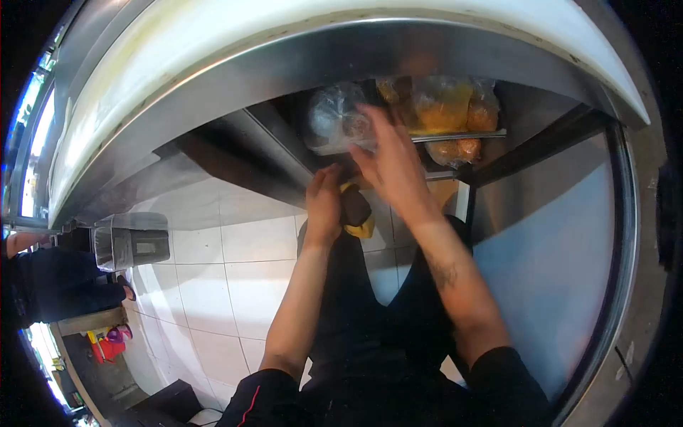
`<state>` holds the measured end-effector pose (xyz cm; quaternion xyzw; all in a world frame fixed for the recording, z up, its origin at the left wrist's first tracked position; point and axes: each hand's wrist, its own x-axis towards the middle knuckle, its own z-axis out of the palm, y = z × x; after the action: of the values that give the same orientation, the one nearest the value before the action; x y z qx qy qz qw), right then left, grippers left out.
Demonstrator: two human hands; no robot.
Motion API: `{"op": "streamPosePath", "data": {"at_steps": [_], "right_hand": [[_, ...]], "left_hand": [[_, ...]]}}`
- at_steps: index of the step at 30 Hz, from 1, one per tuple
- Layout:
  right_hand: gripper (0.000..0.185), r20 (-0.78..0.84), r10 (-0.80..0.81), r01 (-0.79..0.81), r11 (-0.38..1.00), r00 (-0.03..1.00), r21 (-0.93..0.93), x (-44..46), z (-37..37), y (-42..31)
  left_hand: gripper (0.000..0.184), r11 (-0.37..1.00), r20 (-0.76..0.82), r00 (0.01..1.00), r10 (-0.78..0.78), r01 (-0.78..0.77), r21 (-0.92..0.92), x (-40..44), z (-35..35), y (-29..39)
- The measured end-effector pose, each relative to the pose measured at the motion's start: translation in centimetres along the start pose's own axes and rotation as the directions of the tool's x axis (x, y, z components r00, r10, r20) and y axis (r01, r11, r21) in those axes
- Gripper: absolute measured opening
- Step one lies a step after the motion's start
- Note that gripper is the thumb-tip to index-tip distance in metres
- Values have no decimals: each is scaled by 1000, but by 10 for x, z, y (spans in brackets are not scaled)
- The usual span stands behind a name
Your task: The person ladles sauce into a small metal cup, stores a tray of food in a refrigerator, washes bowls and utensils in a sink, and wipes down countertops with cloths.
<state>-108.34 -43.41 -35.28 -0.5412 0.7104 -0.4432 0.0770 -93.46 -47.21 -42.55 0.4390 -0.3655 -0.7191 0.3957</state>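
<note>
Far left: another person [57, 285] stands near a bin [131, 243], both well apart from the work.

Centre: left hand [324, 203], fingers part-curled, just beside a dark brown lump [355, 206] with yellow material [361, 230] at its near side. Cannot tell whether the hand grips the lump or only lies against it. Risk: if the hold is loose, the lump could drop to the tiled floor [204, 242]; cause, attention on the other hand.

Right of that, farther in: right hand [395, 164], blurred, thumb and fingers parted over a clear plastic bag [331, 117]. No grip seen; contact uncertain. Risk: thin plastic could snag on a fingertip, then tear or drag its neighbours. Knuckles could also strike the steel edge [284, 57] overhead, the gap being low.

Farther right: a bag with yellow contents [445, 110] on a shelf [462, 135], near its rim; another bag [454, 151] below. Risk: a sideways knock from the right wrist could tip the upper bag over the rim, its soft contents giving little stability.
</note>
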Motion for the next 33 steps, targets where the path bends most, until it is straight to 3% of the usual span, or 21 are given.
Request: {"op": "streamPosePath", "data": {"at_steps": [1, 2, 5, 7, 8, 10, 11, 13, 14, 17, 18, 20, 25, 29, 32, 33], "right_hand": [[52, 2, -148, 145, 967, 989, -211, 17, -2, -1], [52, -1, -148, 144, 966, 989, -214, 31, 11, 18], [60, 156, -353, 382, 890, 923, -250, 68, 41, 65], [60, 449, -82, 128, 989, 890, -73, 92, 20, 55], [60, 464, -91, 137, 988, 881, -67, 106, 18, 58], [44, 446, -251, 214, 968, 859, 134, 124, 13, 63], [44, 452, -253, 215, 967, 855, 134, 123, 10, 60], [38, 138, -290, 288, 957, 947, 34, 116, -1, 44], [38, 139, -290, 288, 957, 947, 34, 126, 8, 60], [41, 114, -67, 89, 976, 991, -200, 146, 21, 100], [42, 79, 62, -54, 993, 995, -107, 142, 6, 79], [43, 50, 192, -192, 981, 980, -6, 142, -6, 66], [46, -115, -153, 123, 965, 982, -232, 148, -24, 87], [45, -109, -133, 120, 986, 985, -119, 144, -39, 80], [37, -100, -332, 299, 920, 938, -254, 138, -41, 59], [39, 114, -124, 153, 941, 986, -301, 131, -38, 40]], "left_hand": [[31, 1000, 2, 1000, -6, 6, 2, -9, -4, 0], [32, 998, 34, 999, -39, 38, 47, -14, -6, 1], [31, 990, 76, 994, -84, 75, 120, -24, -21, -2], [30, 987, 62, 993, -98, 89, 136, -26, -33, -4], [28, 986, 45, 995, -89, 81, 146, -31, -38, -2], [26, 985, 17, 996, -88, 85, 152, -36, -47, -4], [24, 983, 16, 997, -81, 77, 167, -34, -50, -4], [22, 981, 16, 997, -74, 69, 182, -32, -53, -3], [22, 982, 17, 997, -81, 77, 175, -31, -53, -3], [21, 980, 30, 994, -104, 97, 173, -38, -49, 0], [21, 979, 44, 993, -111, 101, 177, -39, -46, 1], [20, 976, 52, 996, -76, 64, 208, -37, -43, -5], [20, 958, 88, 995, -49, 22, 286, -31, -44, -14], [21, 969, 89, 989, -120, 97, 228, -34, -47, -17], [19, 977, 66, 996, -61, 46, 209, -39, -51, -16], [16, 982, 40, 999, 3, -11, 190, -43, -54, -12]]}}
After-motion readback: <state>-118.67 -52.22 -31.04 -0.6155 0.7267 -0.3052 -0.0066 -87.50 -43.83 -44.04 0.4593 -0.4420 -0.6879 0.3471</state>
